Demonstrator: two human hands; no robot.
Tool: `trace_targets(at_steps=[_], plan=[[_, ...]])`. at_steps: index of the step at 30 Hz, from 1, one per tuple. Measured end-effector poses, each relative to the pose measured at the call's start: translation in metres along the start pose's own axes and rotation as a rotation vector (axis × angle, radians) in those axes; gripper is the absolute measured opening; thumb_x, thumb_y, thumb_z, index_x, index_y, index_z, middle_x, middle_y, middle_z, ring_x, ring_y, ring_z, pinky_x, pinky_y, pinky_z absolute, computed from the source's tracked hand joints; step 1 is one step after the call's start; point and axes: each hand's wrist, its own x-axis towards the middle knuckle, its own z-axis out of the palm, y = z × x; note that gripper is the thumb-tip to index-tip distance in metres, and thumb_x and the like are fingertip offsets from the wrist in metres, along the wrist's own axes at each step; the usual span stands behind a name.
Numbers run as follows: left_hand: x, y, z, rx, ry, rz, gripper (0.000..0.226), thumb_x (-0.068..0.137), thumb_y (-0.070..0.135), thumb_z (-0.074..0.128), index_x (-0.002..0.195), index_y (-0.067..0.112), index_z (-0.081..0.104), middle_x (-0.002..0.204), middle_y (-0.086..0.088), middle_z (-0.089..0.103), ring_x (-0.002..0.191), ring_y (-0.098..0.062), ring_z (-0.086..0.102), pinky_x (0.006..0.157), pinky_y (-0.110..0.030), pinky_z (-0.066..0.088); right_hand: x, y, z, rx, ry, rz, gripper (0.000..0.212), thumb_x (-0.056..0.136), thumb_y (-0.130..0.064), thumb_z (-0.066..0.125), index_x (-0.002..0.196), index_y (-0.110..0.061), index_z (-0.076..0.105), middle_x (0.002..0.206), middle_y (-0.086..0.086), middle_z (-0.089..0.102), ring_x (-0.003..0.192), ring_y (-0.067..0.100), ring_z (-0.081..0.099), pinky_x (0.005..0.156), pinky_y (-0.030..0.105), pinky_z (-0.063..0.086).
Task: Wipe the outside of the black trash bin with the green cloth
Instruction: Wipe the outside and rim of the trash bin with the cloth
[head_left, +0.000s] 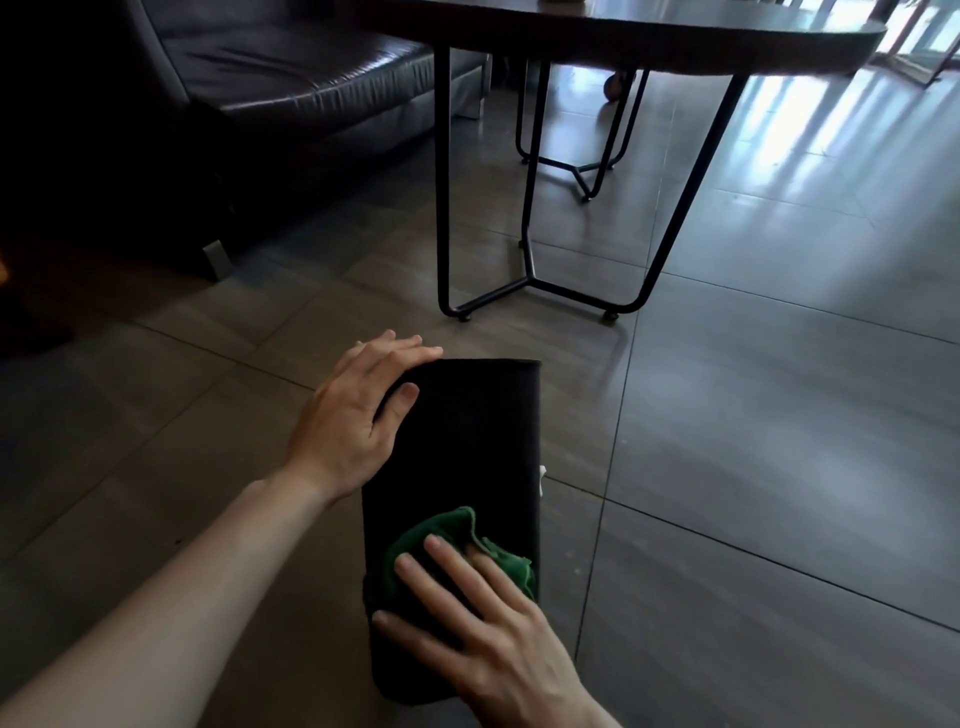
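Plainly, no brand, label or writing could be read on anything.
Bin: the black trash bin (467, 447) lay on its side on the tiled floor (753, 467), just in front of the table (623, 36).
Left hand: the left hand (358, 415) curled over the bin's far left corner, gripping it.
Right hand: the right hand (483, 618) pressed the green cloth (452, 540) flat against the bin's upper side, fingers straight.
Behind: a dark sofa (234, 78).

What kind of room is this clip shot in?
Most likely a home living room: a dark leather sofa, a round table on thin black metal legs, and a glossy tiled floor.
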Motion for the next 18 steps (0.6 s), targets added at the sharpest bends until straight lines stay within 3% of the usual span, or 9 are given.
trace_targets(at_steps=[3,8,12,13,15,18], plan=[[0.0,-0.002,0.001,-0.004,0.013,0.001,0.039,0.104,0.027,0.044,0.141,0.03,0.056,0.148,0.006,0.055,0.147,-0.019,0.04,0.122,-0.032,0.022,-0.015,0.009,0.003,0.063,-0.005,0.052,0.043,0.107,-0.022,0.052,0.148,-0.034,0.051,0.159,0.006,0.043,0.15,0.033,0.035,0.111,0.05,0.045],[-0.003,-0.009,-0.006,-0.014,0.027,-0.036,0.036,0.106,0.021,0.046,0.14,0.028,0.056,0.147,0.004,0.056,0.147,-0.021,0.041,0.123,-0.037,0.024,-0.044,0.032,-0.011,0.128,-0.098,0.062,0.054,0.09,-0.024,0.079,0.14,-0.031,0.061,0.154,0.008,0.049,0.145,0.032,0.043,0.105,0.046,0.052],[-0.006,-0.01,-0.007,-0.02,0.039,-0.051,0.037,0.106,0.018,0.05,0.141,0.028,0.056,0.147,0.004,0.056,0.146,-0.021,0.041,0.122,-0.039,0.028,-0.046,0.05,-0.033,0.169,-0.02,0.289,0.068,0.069,0.008,0.085,0.125,-0.029,0.073,0.144,0.005,0.059,0.135,0.028,0.055,0.086,0.038,0.062],[-0.006,-0.01,-0.006,-0.017,0.039,-0.049,0.036,0.106,0.021,0.048,0.141,0.029,0.056,0.147,0.004,0.056,0.146,-0.021,0.041,0.121,-0.039,0.028,-0.038,0.053,-0.037,0.175,0.058,0.327,0.058,0.079,0.007,0.076,0.125,-0.029,0.073,0.144,0.004,0.06,0.135,0.028,0.056,0.088,0.039,0.062],[-0.005,-0.011,-0.005,-0.006,0.029,-0.033,0.037,0.105,0.027,0.044,0.14,0.029,0.055,0.148,0.004,0.056,0.146,-0.022,0.042,0.122,-0.041,0.029,-0.011,0.056,-0.046,0.177,0.2,0.363,0.035,0.106,-0.013,0.052,0.129,-0.031,0.07,0.147,0.003,0.058,0.139,0.025,0.052,0.101,0.039,0.057],[-0.002,-0.009,-0.004,0.003,0.015,-0.017,0.039,0.103,0.031,0.043,0.14,0.031,0.055,0.148,0.004,0.056,0.146,-0.021,0.042,0.12,-0.045,0.031,0.037,0.053,-0.046,0.159,0.269,0.356,0.031,0.108,-0.028,0.052,0.136,-0.033,0.064,0.151,0.004,0.054,0.145,0.024,0.045,0.109,0.036,0.05]])
